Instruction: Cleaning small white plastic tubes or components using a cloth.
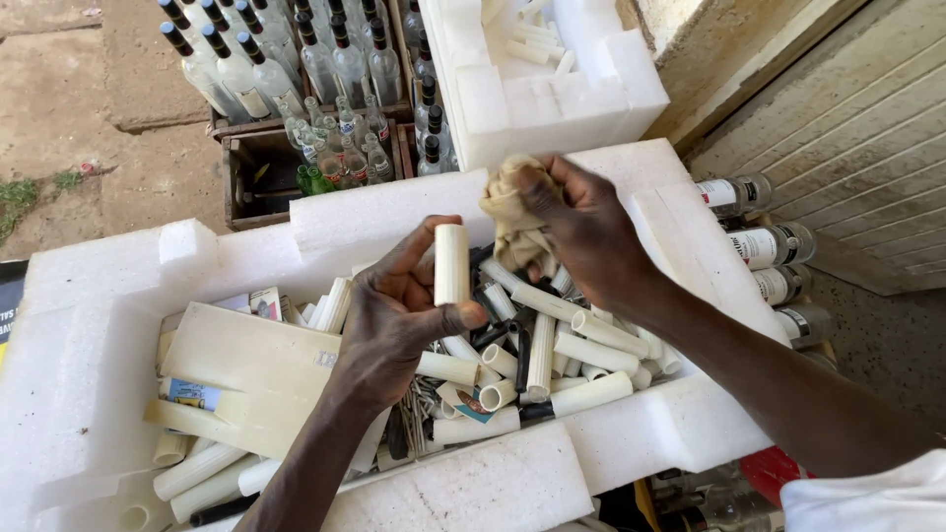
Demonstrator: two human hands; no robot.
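Note:
My left hand (399, 315) holds a short white plastic tube (451, 263) upright between thumb and fingers, over a white foam box (108, 325). Just to its right, my right hand (581, 222) grips a crumpled beige cloth (514, 212), held close beside the top of the tube. Below both hands the box is full of several similar white tubes (567, 340), some black pieces and a flat cream cardboard sheet (261, 365).
A second white foam box (537, 84) stands behind. Wooden crates (246, 163) with several clear glass bottles (340, 59) sit at the back left. More bottles (774, 246) lie on their sides at the right by a wall. Bare ground lies at the far left.

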